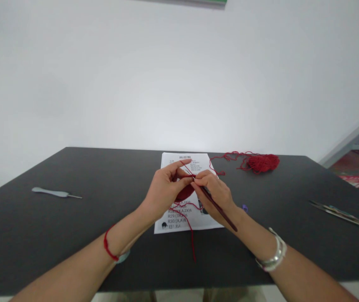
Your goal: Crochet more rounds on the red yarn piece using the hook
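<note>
Over the printed sheet (179, 222), my left hand (166, 186) pinches a small dark red crocheted piece (184, 193), its index finger raised with red yarn running over it. My right hand (215, 195) is closed round a crochet hook with a dark brown handle (221, 212), which slants down to the right past the wrist. The hook's tip meets the edge of the piece between both hands' fingertips. A loose red yarn tail (192, 239) hangs below the piece across the paper and onto the table.
A red yarn ball (263, 162) lies at the back right of the black table (103, 251), its strand trailing left. A grey-handled hook (53, 192) is at the left, scissors (336, 212) at the right. Near my right wrist sits a small purple item (245, 207).
</note>
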Available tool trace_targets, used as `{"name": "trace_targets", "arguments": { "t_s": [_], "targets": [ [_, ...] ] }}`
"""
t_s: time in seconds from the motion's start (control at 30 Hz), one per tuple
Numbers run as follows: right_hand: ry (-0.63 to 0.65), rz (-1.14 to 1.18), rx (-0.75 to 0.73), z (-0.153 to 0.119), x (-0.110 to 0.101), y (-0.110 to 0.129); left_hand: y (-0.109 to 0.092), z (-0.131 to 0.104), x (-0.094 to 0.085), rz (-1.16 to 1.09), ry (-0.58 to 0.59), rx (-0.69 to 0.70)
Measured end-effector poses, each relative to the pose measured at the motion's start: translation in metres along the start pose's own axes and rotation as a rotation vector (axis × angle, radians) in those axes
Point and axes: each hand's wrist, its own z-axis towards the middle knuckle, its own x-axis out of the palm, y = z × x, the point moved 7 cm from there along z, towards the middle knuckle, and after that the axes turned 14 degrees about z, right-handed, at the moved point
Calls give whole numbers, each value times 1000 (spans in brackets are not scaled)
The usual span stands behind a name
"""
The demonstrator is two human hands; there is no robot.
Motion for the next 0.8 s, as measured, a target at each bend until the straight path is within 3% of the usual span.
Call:
{"name": "trace_targets", "arguments": {
  "t_s": [0.13, 0.2, 0.27, 0.37, 0.6, 0.7, 0.8],
  "targets": [
    [168, -54, -146, 0, 5, 2, 11, 0, 11, -266, 179, -206],
    [183, -147, -196, -1, 7, 5, 15, -2, 14, -328, 198, -288],
    [144, -217, -179, -1, 8, 7, 14, -2, 14, -338, 156, -285],
    [22, -88, -10, -1, 5, 2, 8, -1, 10, -273, 70, -179],
    [-287, 697, 523, -5, 0, -35, 1, 2, -2, -128, 6, -28],
    [-317, 835, 566, -4, -1, -39, -2, 4, -7, -61, -6, 19],
    [-256, 652, 521, -2, -7, -33, -7, 4, -10, 55, -20, 87]
  ]
}}
